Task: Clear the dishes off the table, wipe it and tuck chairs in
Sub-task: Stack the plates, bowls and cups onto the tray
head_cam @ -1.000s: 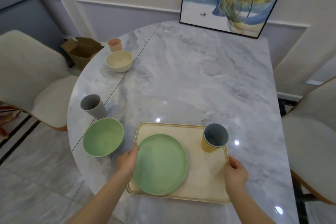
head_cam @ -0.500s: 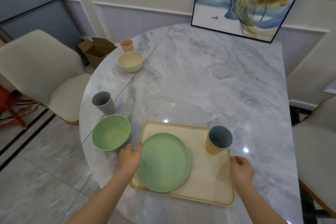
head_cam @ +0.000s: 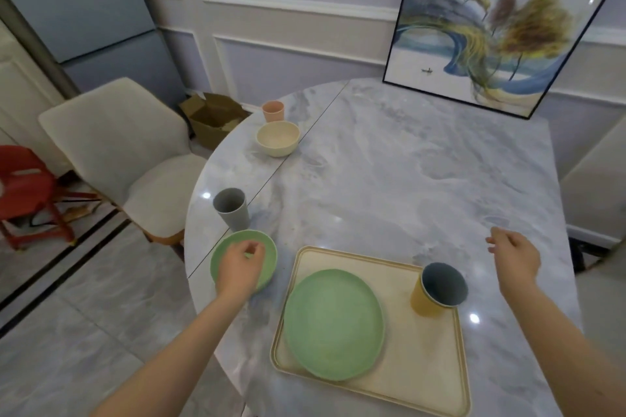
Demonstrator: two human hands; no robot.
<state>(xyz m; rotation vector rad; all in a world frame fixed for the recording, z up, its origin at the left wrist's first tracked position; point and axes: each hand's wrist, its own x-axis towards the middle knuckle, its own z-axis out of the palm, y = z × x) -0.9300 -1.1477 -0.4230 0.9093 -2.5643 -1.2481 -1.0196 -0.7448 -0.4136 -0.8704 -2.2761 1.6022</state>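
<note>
The left hand [head_cam: 241, 267] is over the green bowl [head_cam: 267, 252] at the bench's [head_cam: 389, 179] near left edge, fingers curled down onto the rim (whether they actually grip it I cannot tell). The right hand [head_cam: 516, 259] hangs above bare marble, fingers loosely spread, holding nothing. On the cream tray [head_cam: 420, 372] sit a green plate [head_cam: 333, 323] and a yellow cup [head_cam: 437, 291]. A grey cup [head_cam: 232, 208] stands just behind the bowl; farther back are a cream bowl [head_cam: 277, 138] and a pink cup [head_cam: 273, 111].

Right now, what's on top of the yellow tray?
On the tray sit a green plate and a yellow cup. Whatever lies beneath the plate is covered.
</note>
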